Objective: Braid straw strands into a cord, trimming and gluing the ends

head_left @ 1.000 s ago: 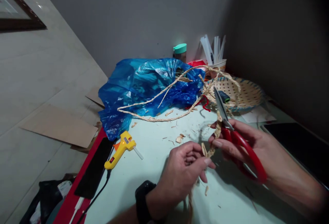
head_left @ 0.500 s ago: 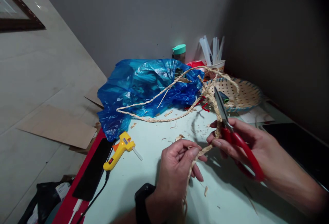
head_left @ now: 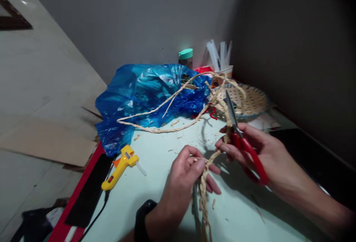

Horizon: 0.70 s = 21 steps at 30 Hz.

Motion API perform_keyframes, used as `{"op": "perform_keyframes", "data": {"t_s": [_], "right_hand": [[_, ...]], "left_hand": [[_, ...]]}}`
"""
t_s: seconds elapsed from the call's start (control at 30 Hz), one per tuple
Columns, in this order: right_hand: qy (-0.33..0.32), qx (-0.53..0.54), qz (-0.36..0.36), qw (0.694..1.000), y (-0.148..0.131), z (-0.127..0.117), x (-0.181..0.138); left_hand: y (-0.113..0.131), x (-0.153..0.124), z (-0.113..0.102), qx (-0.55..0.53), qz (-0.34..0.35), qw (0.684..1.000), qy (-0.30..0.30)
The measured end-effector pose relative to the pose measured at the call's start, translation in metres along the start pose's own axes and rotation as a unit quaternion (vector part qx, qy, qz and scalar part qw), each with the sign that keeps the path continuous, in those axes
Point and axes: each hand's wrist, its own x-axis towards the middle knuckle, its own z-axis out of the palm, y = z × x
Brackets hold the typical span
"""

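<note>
A pale braided straw rope (head_left: 205,182) runs from the bottom of the view up between both hands and on in loops over the table. My left hand (head_left: 183,182), with a black watch on the wrist, pinches the rope between thumb and fingers. My right hand (head_left: 244,145) grips red-handled scissors (head_left: 241,142) with the blades pointing up and away, and its fingertips also hold the rope a little further along.
A yellow glue gun (head_left: 118,168) lies at the left on the pale green table (head_left: 155,197). A crumpled blue plastic bag (head_left: 144,97) sits behind, with a woven tray (head_left: 250,103), a green-lidded jar (head_left: 185,56) and a cup of glue sticks (head_left: 221,58). Cardboard (head_left: 47,142) lies on the floor.
More rope has slid down through my left hand, and a longer length now hangs below it. Both hands and the view have shifted slightly left.
</note>
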Motion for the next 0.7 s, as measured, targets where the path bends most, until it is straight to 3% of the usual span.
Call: {"op": "perform_keyframes", "data": {"t_s": [0.07,0.17,0.4,0.57,0.7], "right_hand": [[-0.02,0.063,0.032,0.997,0.001,0.0,0.002],[-0.034,0.109,0.034,0.993,0.002,-0.001,0.005],[-0.071,0.14,0.027,0.987,0.003,-0.001,0.006],[-0.065,-0.01,-0.044,0.997,0.009,-0.008,0.008],[-0.091,-0.181,-0.102,0.974,0.002,-0.01,0.0]], "left_hand": [[0.002,0.001,-0.002,-0.07,-0.038,0.996,-0.04],[0.003,0.005,-0.005,-0.15,-0.067,0.985,-0.051],[-0.002,0.002,-0.006,-0.133,-0.114,0.983,-0.053],[0.004,0.002,-0.004,-0.121,-0.068,0.99,0.014],[0.01,0.006,-0.007,-0.134,-0.029,0.989,0.059]]}}
